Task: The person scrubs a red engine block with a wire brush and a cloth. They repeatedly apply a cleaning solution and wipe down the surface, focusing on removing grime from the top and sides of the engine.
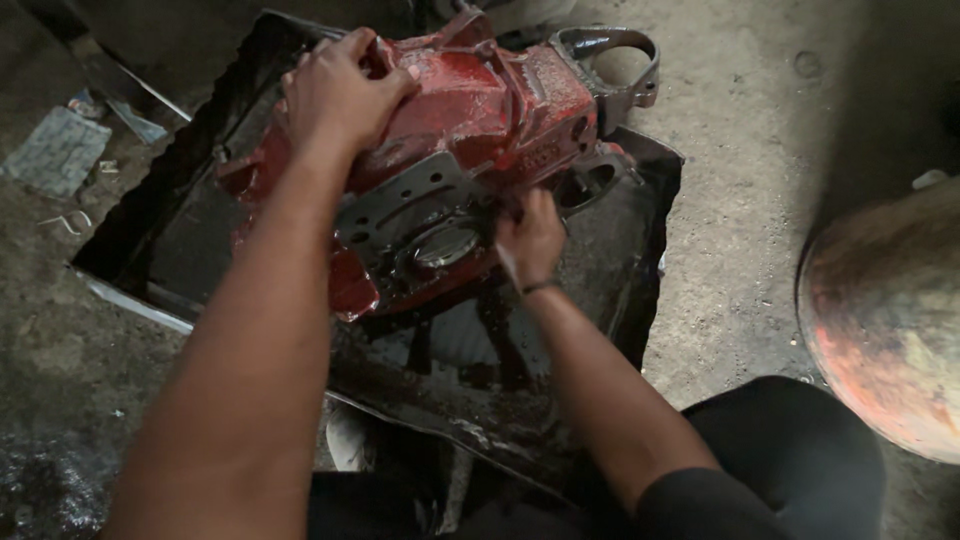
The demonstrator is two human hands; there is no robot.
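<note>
A heavy red metal engine housing (470, 120) lies tilted in a black oily metal tray (640, 270) on the ground. My left hand (335, 95) presses flat on the housing's upper left side, fingers curled over its edge. My right hand (530, 235) is closed against the housing's lower face, beside a dark gasket plate with a round opening (445, 245); what it pinches is hidden by the fingers. A grey ring-shaped bracket (610, 50) sticks out at the housing's far end.
The tray holds dark oily liquid (470, 340). A large rusty round drum or dome (890, 320) stands at the right. Dirty concrete floor (740, 200) surrounds the tray, with scraps of paper and metal (60, 150) at the left. My dark-clothed knee (790, 450) is at bottom right.
</note>
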